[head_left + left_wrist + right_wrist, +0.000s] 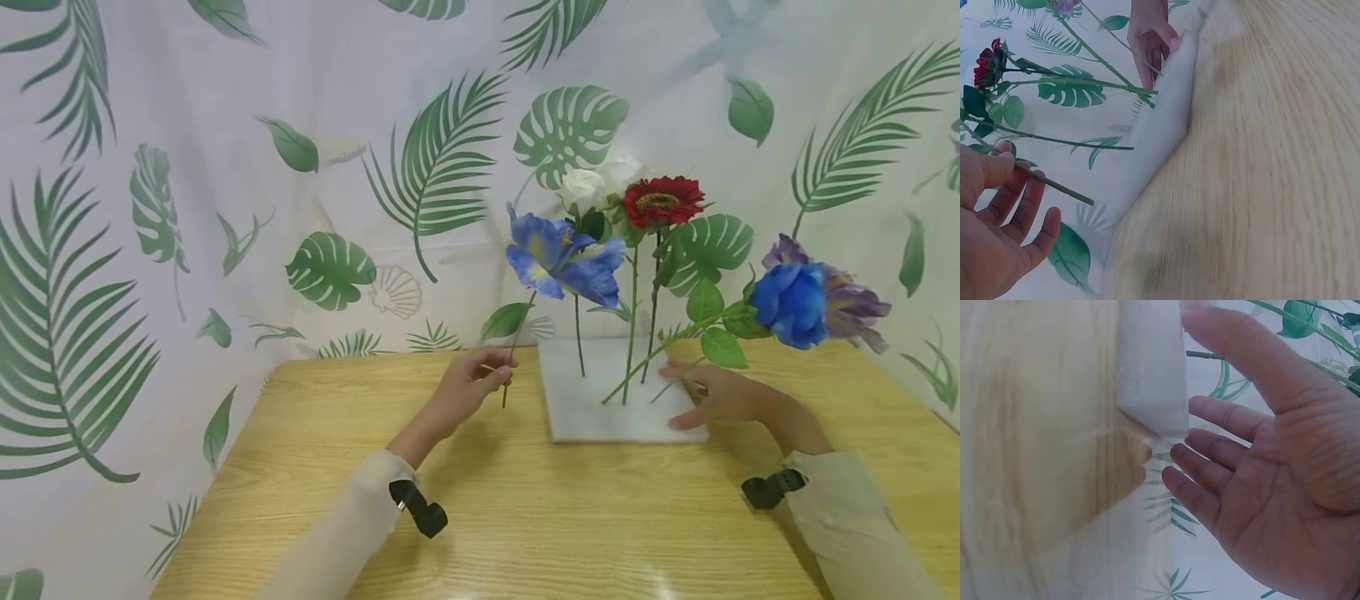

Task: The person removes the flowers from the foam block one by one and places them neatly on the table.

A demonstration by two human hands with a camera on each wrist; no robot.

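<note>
The fingers of your left hand [476, 379] pinch the stem [1063, 189] of a blue-violet flower [562, 258] between thumb and fingertips, the little finger standing a bit away. This hand comes from the near left, and the forearm slants to the far right. The bloom is up and to the right of your fingers, and the long axis of the flower leans to the right at its top. The cut end of the stem points downward, a little to the left, and hangs free, just left of the white board [581, 417].

Your right hand [723, 396] reaches in from the near right, pointing left. Its fingers are loose and only slightly bent, spread apart from the thumb, and they touch the board around its right edge.

On the board stand the stems of a red flower [660, 202], white blooms [582, 187], a blue rose [791, 304] and a purple flower [858, 304]. The red one is almost upright, while the blue rose and the purple flower lean strongly to the right, over your right hand. The board lies flat on the wood-grain table [525, 517], and behind it is a leaf-printed cloth [247, 150].
</note>
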